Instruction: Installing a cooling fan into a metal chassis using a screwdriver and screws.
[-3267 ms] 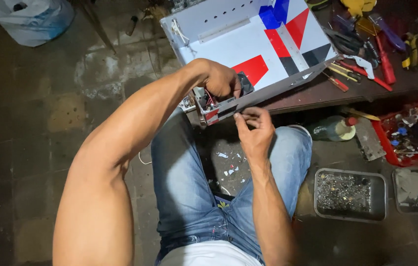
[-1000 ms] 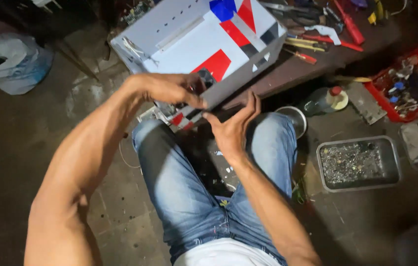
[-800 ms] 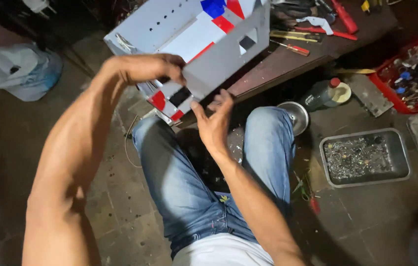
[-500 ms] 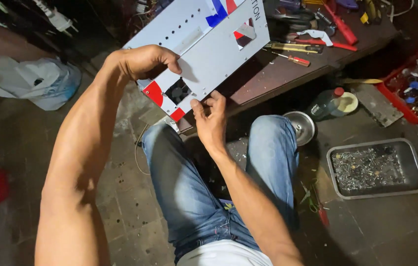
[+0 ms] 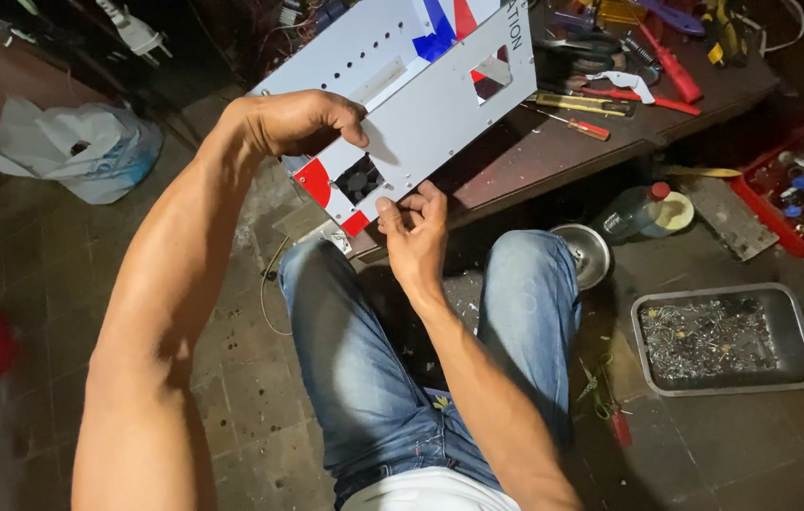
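- Head view looks down on your two bare arms and your blue-jeaned knees; you sit over a dark tiled floor.
- Your white sheet-metal case with red and blue shapes is the largest thing in hand. It is held up in the air in front of the dark wooden workbench, above your knees. Its long axis runs on a slant, from the low end near your hands at lower left up to the far end at upper right, where the frame edge cuts it off.
- On the face turned towards you there are a row of small round holes, a square cut-out and, at the low end, a round black fan opening.
- Your left hand is curled over the case's upper-left edge, fingers wrapped tight round the metal.
- Your right hand sits at the bottom edge, thumb and fingertips pinched together on the rim. Whether they hold something small there is too hard to make out.
- Beside your right knee lies a grey rectangular metal tray of small screws, with a round steel bowl just by it.
- Red-handled screwdrivers lie on the bench; the tools behind them are a blur.
- At left, a crumpled white plastic bag rests on the floor.
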